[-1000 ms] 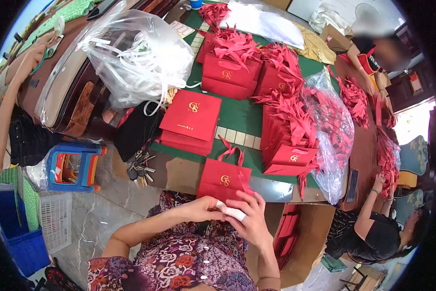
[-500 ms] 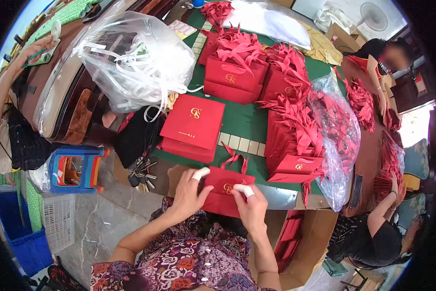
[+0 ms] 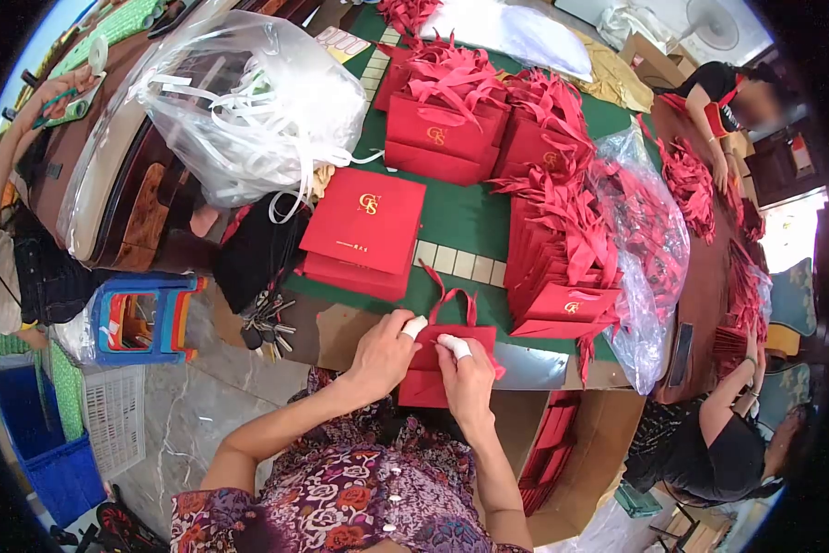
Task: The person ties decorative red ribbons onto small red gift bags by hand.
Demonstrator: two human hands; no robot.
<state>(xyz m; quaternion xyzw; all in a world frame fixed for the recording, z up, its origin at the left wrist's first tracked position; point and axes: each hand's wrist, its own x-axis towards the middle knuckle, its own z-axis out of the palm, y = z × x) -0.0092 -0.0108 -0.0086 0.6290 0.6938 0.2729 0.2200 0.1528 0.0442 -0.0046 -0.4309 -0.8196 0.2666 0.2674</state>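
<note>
A small red paper gift bag (image 3: 423, 391) lies at the table's front edge, close to my body. Its red ribbon handle (image 3: 470, 311) loops away from me onto the green surface. My left hand (image 3: 383, 358) is closed on the bag's upper left part, with white wrapping round a fingertip. On the upper right part, my right hand (image 3: 470, 376) pinches the bag, its index finger also wrapped in white. The fingertips nearly meet and cover the middle of the bag. A bit of red ribbon (image 3: 498, 368) sticks out beside my right hand.
Flat red bags (image 3: 364, 221) are stacked ahead of my left hand. Standing bags with ribbons (image 3: 562, 267) fill the right side. A clear sack of white ribbons (image 3: 258, 111) sits left. Below the table is a cardboard box (image 3: 608, 452). Co-workers' hands (image 3: 755, 341) work at right.
Both hands have drawn closer together over the bag, and the bag has shifted slightly right. The gold logo on it, visible before, is now covered by my fingers.
</note>
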